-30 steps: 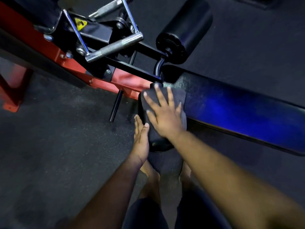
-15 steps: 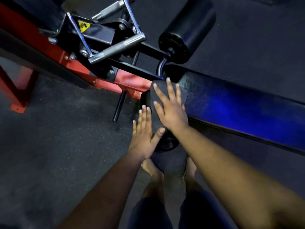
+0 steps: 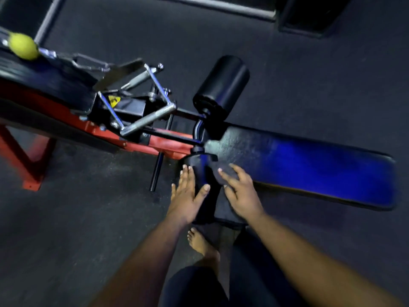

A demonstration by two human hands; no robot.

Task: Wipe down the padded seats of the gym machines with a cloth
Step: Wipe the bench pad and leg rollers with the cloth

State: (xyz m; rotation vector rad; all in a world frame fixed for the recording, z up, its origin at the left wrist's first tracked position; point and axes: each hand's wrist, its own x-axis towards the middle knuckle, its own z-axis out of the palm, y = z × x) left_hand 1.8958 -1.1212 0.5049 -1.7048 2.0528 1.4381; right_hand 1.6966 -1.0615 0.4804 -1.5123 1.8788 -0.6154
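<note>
A black foam roller pad (image 3: 207, 196) sticks out toward me at the near end of the long black padded bench seat (image 3: 309, 165). My left hand (image 3: 188, 196) lies flat and open against the roller's left side, thumb across its top. My right hand (image 3: 241, 193) presses a dark grey cloth (image 3: 224, 173) onto the roller's right side, where it meets the seat, with its fingers curled over the cloth. A second roller pad (image 3: 223, 85) stands on the far side of the bench.
A red steel frame (image 3: 66, 122) runs off to the left with a chrome handle (image 3: 143, 122) and a yellow ball (image 3: 23, 46) on a cable. A black peg (image 3: 156, 173) leans down to the dark rubber floor. My bare foot (image 3: 203, 242) stands just under the roller.
My right hand has slid the cloth from the top of the roller down onto its right side. My left hand has spread flat on the left side. The view has pulled back.
</note>
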